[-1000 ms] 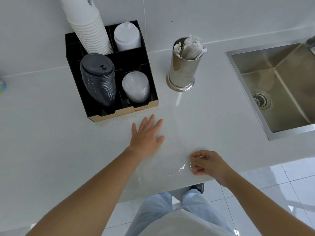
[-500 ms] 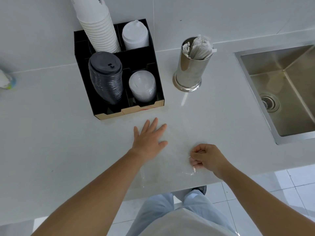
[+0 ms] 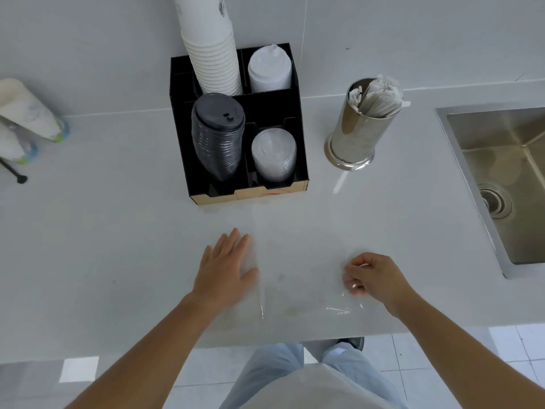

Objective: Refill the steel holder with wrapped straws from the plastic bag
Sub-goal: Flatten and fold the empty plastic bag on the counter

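Left hand (image 3: 225,268) flat, right hand (image 3: 373,278) pinching plastic bag (image 3: 298,278) — organizer (image 3: 239,128), steel holder (image 3: 358,134) behind.

Polished, mirror-bright steel holder (image 3: 355,137) with matt white paper-wrapped straws (image 3: 379,97); thin, clear, glossy plastic bag (image 3: 298,278) flat on the smooth, pale, faintly reflective bench (image 3: 118,231); brushed-metal sink (image 3: 507,160); matt black organiser (image 3: 236,128) with a raw cardboard edge
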A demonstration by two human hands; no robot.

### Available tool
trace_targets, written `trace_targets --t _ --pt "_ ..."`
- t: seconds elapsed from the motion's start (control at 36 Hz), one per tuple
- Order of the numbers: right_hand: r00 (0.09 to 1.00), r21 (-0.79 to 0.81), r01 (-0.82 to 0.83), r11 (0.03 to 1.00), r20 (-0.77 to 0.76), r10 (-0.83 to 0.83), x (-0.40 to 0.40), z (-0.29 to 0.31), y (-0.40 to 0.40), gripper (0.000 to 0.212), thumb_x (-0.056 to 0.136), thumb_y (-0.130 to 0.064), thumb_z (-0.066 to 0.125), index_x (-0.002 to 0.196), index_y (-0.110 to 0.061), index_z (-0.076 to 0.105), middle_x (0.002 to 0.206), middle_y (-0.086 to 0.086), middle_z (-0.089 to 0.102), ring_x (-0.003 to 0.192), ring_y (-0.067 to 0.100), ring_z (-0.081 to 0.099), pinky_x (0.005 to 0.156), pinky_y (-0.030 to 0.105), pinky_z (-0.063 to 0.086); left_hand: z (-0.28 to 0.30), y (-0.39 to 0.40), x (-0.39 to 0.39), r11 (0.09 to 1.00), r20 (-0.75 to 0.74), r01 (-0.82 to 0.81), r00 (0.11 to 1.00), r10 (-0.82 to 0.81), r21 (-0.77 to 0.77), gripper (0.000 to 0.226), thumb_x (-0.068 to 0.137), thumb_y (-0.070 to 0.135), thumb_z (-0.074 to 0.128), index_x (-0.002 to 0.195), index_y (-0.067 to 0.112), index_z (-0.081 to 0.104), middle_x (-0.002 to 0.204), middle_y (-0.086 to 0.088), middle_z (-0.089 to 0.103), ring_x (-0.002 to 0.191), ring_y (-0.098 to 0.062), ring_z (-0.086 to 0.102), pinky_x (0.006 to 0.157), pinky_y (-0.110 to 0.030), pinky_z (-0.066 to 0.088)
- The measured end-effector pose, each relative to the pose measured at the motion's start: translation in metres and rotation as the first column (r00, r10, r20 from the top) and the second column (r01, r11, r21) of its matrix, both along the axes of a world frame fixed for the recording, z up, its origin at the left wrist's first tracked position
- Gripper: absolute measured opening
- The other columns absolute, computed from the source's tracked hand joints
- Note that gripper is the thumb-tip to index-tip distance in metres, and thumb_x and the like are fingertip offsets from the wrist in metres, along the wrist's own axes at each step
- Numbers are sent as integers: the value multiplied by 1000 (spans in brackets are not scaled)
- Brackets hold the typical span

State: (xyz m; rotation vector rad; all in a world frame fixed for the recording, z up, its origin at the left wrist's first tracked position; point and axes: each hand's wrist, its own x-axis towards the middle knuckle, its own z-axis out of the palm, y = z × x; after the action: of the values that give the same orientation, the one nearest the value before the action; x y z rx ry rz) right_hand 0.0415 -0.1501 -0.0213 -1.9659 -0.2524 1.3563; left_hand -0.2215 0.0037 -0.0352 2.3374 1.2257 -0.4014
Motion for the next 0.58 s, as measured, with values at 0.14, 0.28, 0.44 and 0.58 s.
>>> trace_targets --t 0.14,0.28,0.44,0.58 --pt "999 -17 -47 999 15 48 -1 1 2 8 85 8 60 78 3 61 67 20 62 59 26 54 54 30 54 -6 4 -29 1000 -68 12 998 -13 -10 80 93 61 37 154 31 -5 163 7 -18 150 -17 -14 121 -45 -3" --pt "997 -59 -68 996 38 71 -5 2 -3 6 85 7 62 79 8 64 65 20 64 60 27 59 53 28 57 -10 6 -36 999 -43 35 998 -34 6 80 92 64 36 154 33 -5 162 9 -18 149 -14 -16 121 -44 -5" --pt "989 -93 -77 993 116 88 -6 -1 -9 9 81 7 62 75 2 66 64 18 65 57 26 57 66 38 59 -12 6 -40 999 -10 39 999 -39 9 79 92 63 37 154 34 -1 163 9 -15 149 -14 -14 121 -44 -6" --pt "979 -60 -30 998 201 42 0 4 -6 5 84 -1 65 84 -4 69 68 15 69 61 26 61 74 43 60 -4 9 -38 999 110 -45 993 46 -14 69 95 52 45 153 29 18 165 4 6 151 -15 3 122 -40 6"
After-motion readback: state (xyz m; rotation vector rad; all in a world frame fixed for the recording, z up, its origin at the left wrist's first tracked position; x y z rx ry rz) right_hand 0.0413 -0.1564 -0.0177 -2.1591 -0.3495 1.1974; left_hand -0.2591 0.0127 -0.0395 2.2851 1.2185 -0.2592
